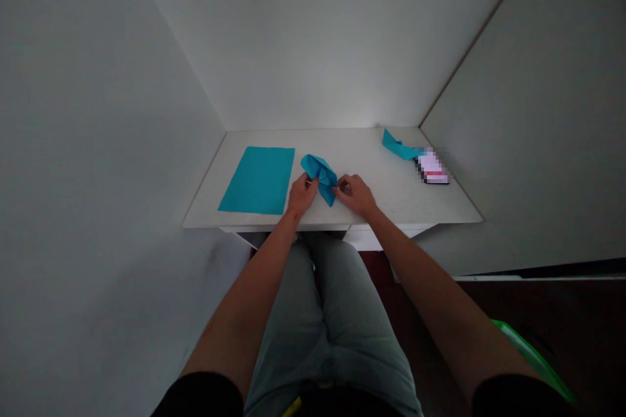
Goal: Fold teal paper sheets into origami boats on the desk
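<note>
A folded piece of blue paper [319, 171], partly opened out with several creased flaps, is between my hands over the middle of the table. My left hand [302, 197] pinches its lower left side, thumb on top. On the other side, my right hand [356, 195] has its thumb and fingertips closed on the right edge of the paper. The fold's underside is hidden. Flat to the left of my left hand lies a plain blue sheet [257, 180].
On the white table [391, 199], a folded blue paper boat [398, 146] rests at the back right, touching a phone [433, 168] whose screen is blurred. Walls rise behind and on both sides. A green object [533, 355] sits low at the right.
</note>
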`<act>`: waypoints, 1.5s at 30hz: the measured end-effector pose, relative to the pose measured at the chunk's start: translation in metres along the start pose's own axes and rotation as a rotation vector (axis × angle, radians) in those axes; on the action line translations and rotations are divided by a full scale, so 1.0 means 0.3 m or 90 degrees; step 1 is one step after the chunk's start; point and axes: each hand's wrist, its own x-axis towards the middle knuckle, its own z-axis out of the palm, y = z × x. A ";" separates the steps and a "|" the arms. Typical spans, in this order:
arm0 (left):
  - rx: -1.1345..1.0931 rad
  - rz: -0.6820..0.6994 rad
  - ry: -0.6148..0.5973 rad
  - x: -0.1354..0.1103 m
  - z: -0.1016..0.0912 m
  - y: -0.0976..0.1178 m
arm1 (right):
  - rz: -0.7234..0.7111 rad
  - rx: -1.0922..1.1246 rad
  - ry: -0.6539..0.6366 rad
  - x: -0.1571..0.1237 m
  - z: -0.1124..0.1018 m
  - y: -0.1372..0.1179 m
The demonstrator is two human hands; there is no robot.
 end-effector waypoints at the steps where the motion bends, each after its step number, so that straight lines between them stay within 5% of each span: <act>1: -0.021 -0.003 0.003 0.002 -0.002 0.001 | 0.008 -0.006 0.003 0.002 0.002 0.004; 9: -0.087 -0.039 0.041 0.014 -0.024 0.010 | 0.069 0.034 0.105 0.013 0.019 0.047; 13: -0.081 -0.025 0.089 0.020 -0.035 0.008 | 0.025 0.051 0.096 0.012 0.015 0.049; 17: -0.103 -0.007 0.050 0.010 -0.035 0.026 | -0.028 0.027 0.102 0.005 0.005 0.036; 27: 0.033 0.196 -0.053 -0.068 0.021 0.088 | -0.028 0.058 0.135 0.002 0.004 0.034; 38: 0.191 0.388 -0.072 -0.107 0.034 0.083 | -0.015 0.059 0.214 -0.039 -0.018 -0.014; 45: 0.214 0.368 -0.097 -0.107 0.042 0.085 | 0.017 0.068 0.243 -0.005 -0.055 -0.125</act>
